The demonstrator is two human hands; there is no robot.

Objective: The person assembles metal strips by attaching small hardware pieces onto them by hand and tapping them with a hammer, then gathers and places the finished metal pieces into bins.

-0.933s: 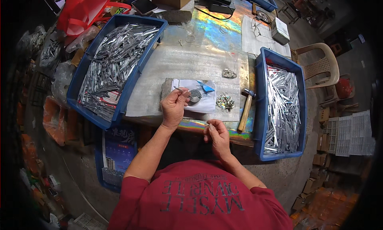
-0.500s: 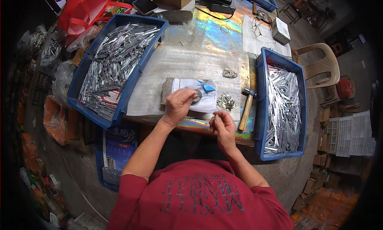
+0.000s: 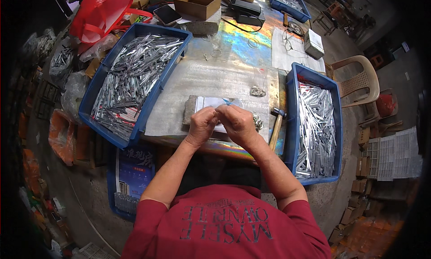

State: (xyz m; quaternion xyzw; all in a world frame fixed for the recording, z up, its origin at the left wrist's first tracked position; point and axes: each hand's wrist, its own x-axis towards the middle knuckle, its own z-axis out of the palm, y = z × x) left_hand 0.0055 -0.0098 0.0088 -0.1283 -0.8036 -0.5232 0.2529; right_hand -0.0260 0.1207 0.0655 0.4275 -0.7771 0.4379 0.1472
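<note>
Working bench, seen from the wearer's head. The largest element is the table [image 3: 262,27], whose top shows bands of iridescent colour. On it, to the left and right, we see a left blue bin [image 3: 103,132] and a right blue bin [image 3: 292,119], both heaped with slim silvery strips [image 3: 316,128]. Between them lies a pale foam sheet [image 3: 168,108], bearing a grey block [image 3: 189,110] topped with white paper [image 3: 206,101]. A wooden-handled hammer [image 3: 277,128] lies just beside the right blue bin.

Over the near part of the paper we find the left hand [image 3: 203,123] and the right hand [image 3: 238,124], thumbs and fingers curled inward, fingertips of the two hands close together. Whether they are clamped on anything we cannot tell, since the backs of the hands hide the tips; any small piece between them is likewise out of sight.

We note the change: a moment ago the right hand was apart, nearer the table's edge, while the left was over the paper alone. The dark disc then visible on the paper is now concealed. We judge that handling has become two-handed, at one spot. Smallest are a pile of shiny parts [image 3: 257,120], partly behind the right hand, and a blue scrap [image 3: 228,102] just beyond the fingertips.
</note>
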